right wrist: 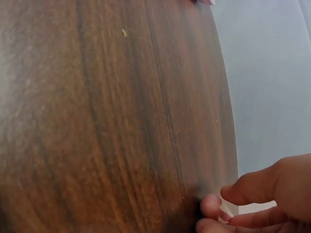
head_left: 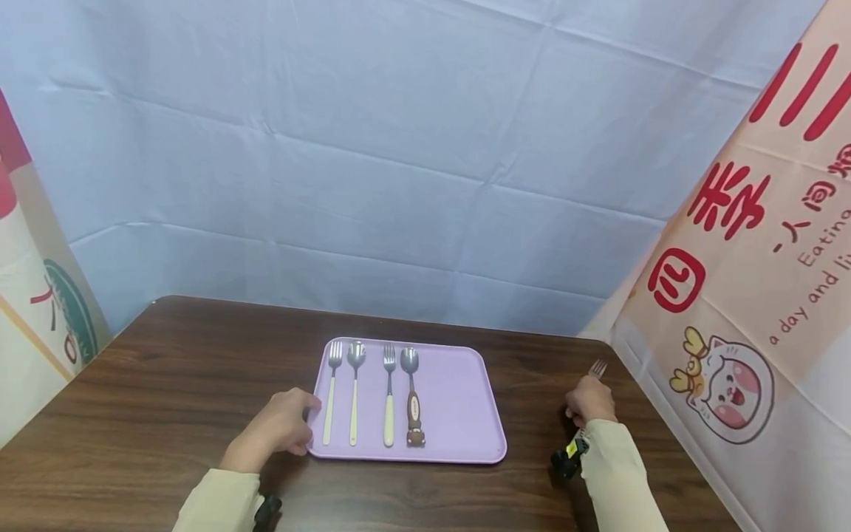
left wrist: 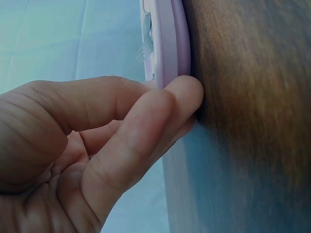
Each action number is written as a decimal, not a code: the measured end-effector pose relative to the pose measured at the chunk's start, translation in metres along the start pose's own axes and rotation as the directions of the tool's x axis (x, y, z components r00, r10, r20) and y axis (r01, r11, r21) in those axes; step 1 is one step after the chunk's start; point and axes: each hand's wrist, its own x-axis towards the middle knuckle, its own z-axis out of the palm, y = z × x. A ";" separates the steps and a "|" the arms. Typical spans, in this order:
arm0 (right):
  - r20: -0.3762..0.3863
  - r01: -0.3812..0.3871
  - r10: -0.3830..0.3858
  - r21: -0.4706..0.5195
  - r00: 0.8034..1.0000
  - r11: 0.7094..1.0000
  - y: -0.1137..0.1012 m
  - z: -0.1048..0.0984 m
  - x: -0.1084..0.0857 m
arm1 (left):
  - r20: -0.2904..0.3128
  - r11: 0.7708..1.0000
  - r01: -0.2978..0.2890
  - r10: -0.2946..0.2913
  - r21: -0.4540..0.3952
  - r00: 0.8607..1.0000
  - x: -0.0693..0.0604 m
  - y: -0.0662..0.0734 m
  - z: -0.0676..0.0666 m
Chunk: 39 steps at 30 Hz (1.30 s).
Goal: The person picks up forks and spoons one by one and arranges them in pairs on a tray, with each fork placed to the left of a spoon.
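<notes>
A light purple tray (head_left: 459, 403) lies on the table. On it, side by side, are a fork with a pale handle (head_left: 330, 399), a spoon with a pale handle (head_left: 354, 399), another pale-handled fork (head_left: 388, 403) and a spoon with a brown bear handle (head_left: 414, 406). My left hand (head_left: 284, 423) holds the tray's left edge between thumb and fingers, seen close up in the left wrist view. Right of the tray, my right hand (head_left: 592, 400) grips a fork (head_left: 598, 368) low over the table. Its tines stick out beyond the hand, and its handle is mostly hidden.
The dark wooden table (head_left: 166, 391) has its far edge close behind the tray. A pale blue cloth (head_left: 372, 162) hangs at the back. At the right, a printed cloth (head_left: 738, 295) hangs close to the table's side, near my right hand.
</notes>
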 end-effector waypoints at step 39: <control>-0.044 -0.001 0.003 0.028 0.999 1.000 0.013 0.000 0.006 | 0.005 1.000 0.010 -0.010 0.009 1.000 -0.001 0.001 0.000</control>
